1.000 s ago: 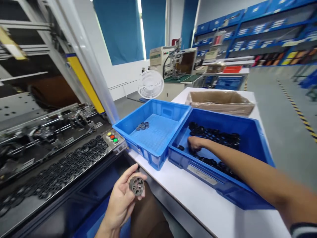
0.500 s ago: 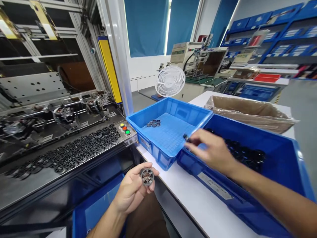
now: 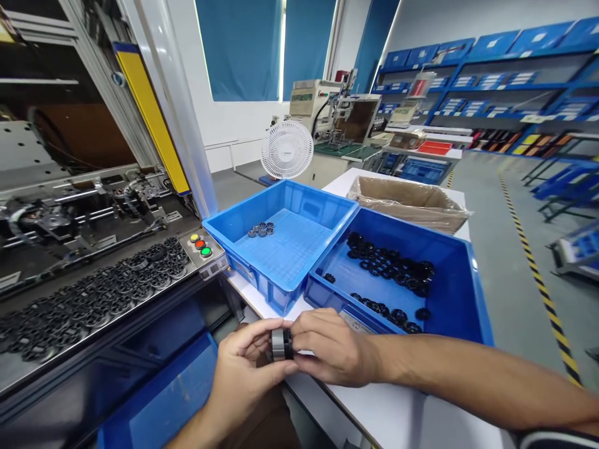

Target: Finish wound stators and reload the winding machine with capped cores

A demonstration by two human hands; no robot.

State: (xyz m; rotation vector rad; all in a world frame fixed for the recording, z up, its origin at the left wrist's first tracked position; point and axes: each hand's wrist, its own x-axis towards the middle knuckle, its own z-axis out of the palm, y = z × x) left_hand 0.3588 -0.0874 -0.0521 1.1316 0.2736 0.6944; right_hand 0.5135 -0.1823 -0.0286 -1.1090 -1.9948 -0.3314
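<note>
In front of my body, my left hand (image 3: 241,365) is closed around a small grey cylindrical stator core (image 3: 279,344), turned side-on. My right hand (image 3: 330,348) meets it from the right, its fingers pinching a black plastic end cap (image 3: 288,344) against the core's right-hand face. The fingers cover most of the cap, so how far it is seated cannot be seen. Just beyond my hands, a dark blue bin (image 3: 476,293) holds many similar black pieces (image 3: 393,265). A lighter blue bin (image 3: 299,284) to its left contains a small cluster of grey cores (image 3: 261,230).
Many dark slotted rings (image 3: 107,293) cover the machine ledge at left. A control box (image 3: 201,246) with yellow, red and green buttons sits at its end. Behind the bins are a white fan (image 3: 287,149) and a plastic-lined carton (image 3: 407,202). Another blue bin (image 3: 173,393) is low at left.
My right hand has come from the edge of the dark blue bin to my left hand, bringing the black end cap against the core. The core has turned side-on. My view has swung right.
</note>
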